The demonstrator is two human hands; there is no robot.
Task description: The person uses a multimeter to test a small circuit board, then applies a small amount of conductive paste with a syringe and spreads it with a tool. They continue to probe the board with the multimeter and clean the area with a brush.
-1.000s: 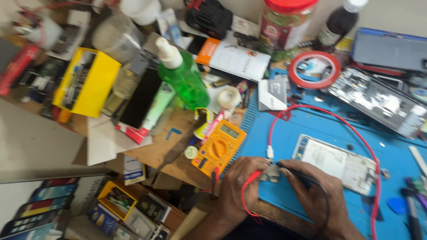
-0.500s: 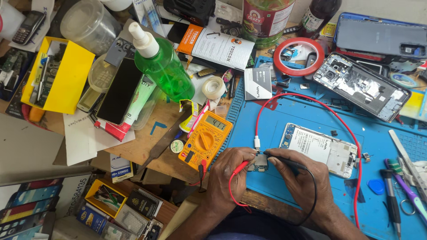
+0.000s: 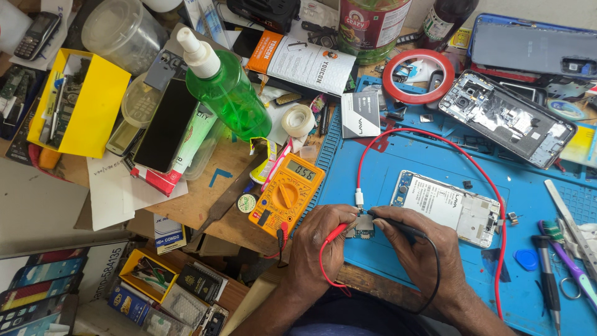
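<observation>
While both hands meet over the near edge of the blue work mat [image 3: 435, 155], I read the scene from the biggest thing down. Just beyond my right hand [image 3: 420, 246] lies the opened phone [image 3: 448, 205], its long axis running away to that hand's outer side, with a red cable [image 3: 491, 186] looping around it. Just beyond my left hand [image 3: 320, 239] sits the orange multimeter [image 3: 286, 194], tilted, its display lit. My left hand is closed on the red probe [image 3: 336, 232], pinched between thumb and fingers, its tip pointing inward toward the other hand. My right hand grips the black probe [image 3: 398, 225] the same way, its shaft slanting inward and slightly away from me. Between the two sets of fingertips lies the small circuit board [image 3: 362, 227], flat on the mat; both tips converge on it from opposite sides, and neither hand looks clearly nearer. Whether the tips touch its contacts, I cannot tell.
</observation>
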